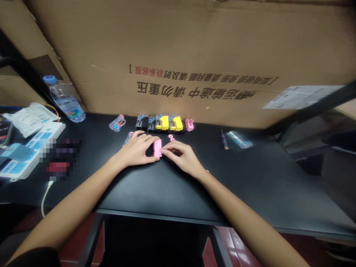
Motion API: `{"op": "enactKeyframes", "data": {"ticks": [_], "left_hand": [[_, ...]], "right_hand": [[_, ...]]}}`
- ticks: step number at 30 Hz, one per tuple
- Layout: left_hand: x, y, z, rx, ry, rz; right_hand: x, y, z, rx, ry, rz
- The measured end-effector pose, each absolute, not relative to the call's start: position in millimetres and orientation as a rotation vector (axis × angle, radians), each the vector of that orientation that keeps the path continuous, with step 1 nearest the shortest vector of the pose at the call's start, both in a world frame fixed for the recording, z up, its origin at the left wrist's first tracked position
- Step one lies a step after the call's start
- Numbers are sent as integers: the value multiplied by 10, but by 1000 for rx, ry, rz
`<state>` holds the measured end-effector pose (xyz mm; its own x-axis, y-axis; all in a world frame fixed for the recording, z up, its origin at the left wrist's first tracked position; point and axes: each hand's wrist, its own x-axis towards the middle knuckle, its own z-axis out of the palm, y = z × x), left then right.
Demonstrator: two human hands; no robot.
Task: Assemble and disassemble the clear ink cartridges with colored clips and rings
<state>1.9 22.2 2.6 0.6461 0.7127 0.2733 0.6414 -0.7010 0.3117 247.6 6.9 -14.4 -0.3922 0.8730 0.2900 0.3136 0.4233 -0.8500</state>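
My left hand (139,149) grips a small pink plastic block (157,148) between thumb and fingers, holding it upright just over the black desk. From the right, my right hand (180,155) pinches at the block's lower right edge; whether a tiny part sits between those fingertips is hidden. Small pink rings (171,137) lie just beyond the right fingers. Behind both hands stands a row of small clear, black and yellow plastic devices (162,122), with a pink bracket-like piece (189,125) at its right end. A clear piece (128,138) shows partly behind my left hand.
A large cardboard box (194,48) walls off the desk's back. On the left are a water bottle (66,100), a power strip (33,152) and a white packet (31,118). A small screwdriver (224,141) and a clear plastic bag (239,140) lie at right.
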Motion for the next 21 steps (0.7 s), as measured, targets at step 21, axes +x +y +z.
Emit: {"op": "enactKeyframes", "data": {"ticks": [21], "left_hand": [[53, 187, 24, 2696, 1016, 612]], "right_hand": [[2465, 82, -208, -1011, -1727, 1196]]}}
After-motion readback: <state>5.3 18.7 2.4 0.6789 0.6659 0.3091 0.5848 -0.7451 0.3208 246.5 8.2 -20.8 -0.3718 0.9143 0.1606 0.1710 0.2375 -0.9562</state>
